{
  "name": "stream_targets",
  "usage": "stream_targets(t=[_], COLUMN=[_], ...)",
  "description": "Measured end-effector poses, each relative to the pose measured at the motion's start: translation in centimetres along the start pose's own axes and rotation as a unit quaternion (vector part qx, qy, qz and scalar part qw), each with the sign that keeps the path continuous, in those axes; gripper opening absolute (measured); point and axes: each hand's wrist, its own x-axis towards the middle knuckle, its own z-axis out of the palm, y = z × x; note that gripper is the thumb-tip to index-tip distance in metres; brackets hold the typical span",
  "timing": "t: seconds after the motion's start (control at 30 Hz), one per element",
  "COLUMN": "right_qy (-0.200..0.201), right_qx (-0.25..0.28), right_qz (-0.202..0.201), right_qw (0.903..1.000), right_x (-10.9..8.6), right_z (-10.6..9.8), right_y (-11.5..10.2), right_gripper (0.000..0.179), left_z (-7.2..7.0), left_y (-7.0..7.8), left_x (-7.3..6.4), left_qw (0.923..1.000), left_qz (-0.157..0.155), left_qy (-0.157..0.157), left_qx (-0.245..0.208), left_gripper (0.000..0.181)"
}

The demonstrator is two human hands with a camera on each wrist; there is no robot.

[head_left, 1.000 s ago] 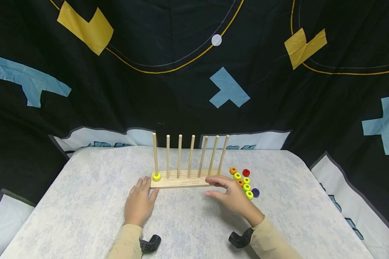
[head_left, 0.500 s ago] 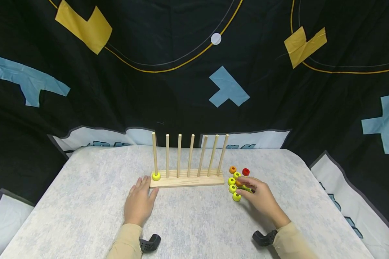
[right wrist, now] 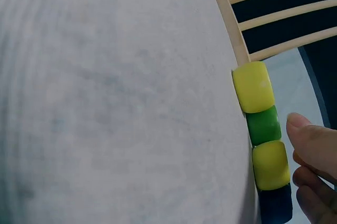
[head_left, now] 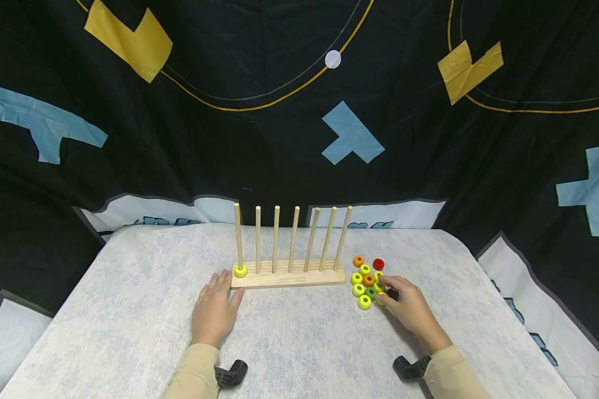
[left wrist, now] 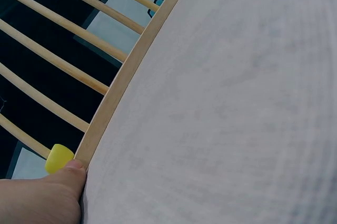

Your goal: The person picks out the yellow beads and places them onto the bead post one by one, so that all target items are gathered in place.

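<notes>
A wooden rack (head_left: 299, 280) with several upright pegs stands on the table, and a yellow bead (head_left: 240, 271) sits at the foot of its leftmost peg. My left hand (head_left: 213, 310) lies at the rack's left end, its thumb (left wrist: 73, 174) against the base next to that bead. Right of the rack is a cluster of loose beads: yellow, orange (head_left: 368, 280), red (head_left: 377, 264), green (right wrist: 264, 125) and dark blue (right wrist: 275, 204). Over the cluster's right side my right hand (head_left: 411, 307) curves loosely, thumb and fingertips close to a yellow bead (right wrist: 271, 165), partly hiding several beads.
The pale table (head_left: 289, 343) spreads out in front of both hands. Behind it hangs a black cloth (head_left: 279, 149) with blue and yellow shapes. Each wrist wears a black camera mount (head_left: 232, 374).
My right hand has moved right from the rack's right end to the loose beads, uncovering the left part of the cluster. The left hand stays at the rack.
</notes>
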Motion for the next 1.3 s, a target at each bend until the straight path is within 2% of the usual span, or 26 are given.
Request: stream_targets(t=[0.37, 1.3], right_qy=[-0.002, -0.003], right_qx=[-0.012, -0.045], right_qz=[-0.018, -0.020], right_qw=[0.9998, 0.9988], right_x=[-0.39, -0.68], right_z=[0.20, 0.08], right_y=[0.62, 0.83], right_gripper=[0.048, 0.040], left_z=[-0.22, 0.13], left_y=[-0.20, -0.07], left_x=[-0.03, 0.16], left_qw=[1.0000, 1.0000], left_qz=[-0.007, 0.003], left_qy=[-0.003, 0.008], left_qx=[-0.003, 0.000], left_gripper=[0.063, 0.063])
